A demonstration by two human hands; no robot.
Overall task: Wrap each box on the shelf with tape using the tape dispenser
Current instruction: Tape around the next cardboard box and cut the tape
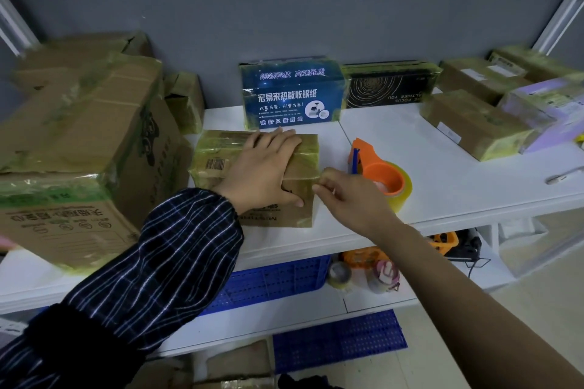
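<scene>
Judging by the shelf (410,148), how far along were we? one of us asked.

Well along, we thought, the other answered. The small box (215,155) nearest us, at the shelf's front, already showed yellowish tape over its top and left end, while its front face looked barer. The large carton (79,142) to its left, the blue box (290,95) behind it, the black box (388,85) and the brown boxes (474,123) farther right all carried the same sheen. We judged this box to be among the last.

And our hands?

Our left hand (268,167) lay flat on the small box's top, fingers straight and spread, thumb down the front face, pressing and gripping nothing. Our right hand (350,199) had its fingertips bunched at the box's right edge; whether they pinched a tape end we could not tell. The tape dispenser (376,167) stood on the shelf just beyond that hand, beside the box, and neither hand held it.
</scene>
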